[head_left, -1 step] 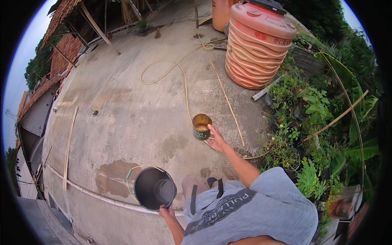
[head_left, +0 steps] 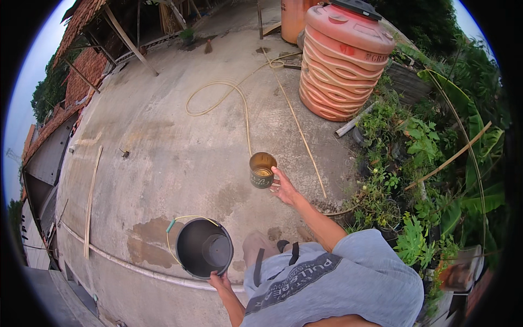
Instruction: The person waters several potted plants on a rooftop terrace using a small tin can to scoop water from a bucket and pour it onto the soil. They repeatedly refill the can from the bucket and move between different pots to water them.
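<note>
My right hand (head_left: 284, 187), at the end of an outstretched arm, grips a dark can (head_left: 262, 180) from its right side. The can has pale lettering outside and a brown, shiny inside; its mouth tilts toward me. Whether anything lies at its bottom I cannot make out. Lower and to the left, my left hand (head_left: 220, 281) pinches the near rim of a black bucket (head_left: 192, 255). That bucket leans with its mouth facing up toward me, and nothing shows inside it. Its wire handle with a green grip (head_left: 171, 226) hangs over to the left side.
A pale hose (head_left: 246, 117) loops over the concrete ground (head_left: 158, 169) ahead. Thin sticks (head_left: 93, 196) lie at left, near a long pale pipe (head_left: 136, 271). A large orange water tank (head_left: 344, 65) stands far right, above dense green plants (head_left: 403, 163).
My right hand and the can have shifted slightly left, and the can has turned a little. The bucket and my left hand sit slightly higher and further left in view.
</note>
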A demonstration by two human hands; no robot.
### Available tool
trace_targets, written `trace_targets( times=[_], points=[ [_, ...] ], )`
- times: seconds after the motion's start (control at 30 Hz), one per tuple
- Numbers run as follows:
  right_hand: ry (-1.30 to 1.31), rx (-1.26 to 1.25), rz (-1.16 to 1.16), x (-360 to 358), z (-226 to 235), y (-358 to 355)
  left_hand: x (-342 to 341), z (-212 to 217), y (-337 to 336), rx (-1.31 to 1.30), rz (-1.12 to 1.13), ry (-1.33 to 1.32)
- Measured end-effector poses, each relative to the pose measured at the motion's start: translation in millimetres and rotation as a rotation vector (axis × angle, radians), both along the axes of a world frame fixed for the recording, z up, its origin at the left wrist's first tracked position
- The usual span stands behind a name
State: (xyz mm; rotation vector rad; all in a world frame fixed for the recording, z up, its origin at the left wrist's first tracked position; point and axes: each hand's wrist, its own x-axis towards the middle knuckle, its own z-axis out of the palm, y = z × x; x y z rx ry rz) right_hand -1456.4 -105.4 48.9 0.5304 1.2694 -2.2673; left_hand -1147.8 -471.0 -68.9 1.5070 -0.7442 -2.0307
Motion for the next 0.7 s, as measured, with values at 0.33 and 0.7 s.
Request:
trace_targets(
  times=[0.33, 0.7],
  points=[
    [0.057, -0.125, -0.131, -225.4, -2.9, -65.3, -404.0, 79.0, 0.6, -0.108, -0.642, 0.065],
    [0.1, -0.205, -0.531, -461.1, 26.5, 6.8, -788.2, 113.0, 68.3, -0.17, -1.251, 0.042]
  ],
)
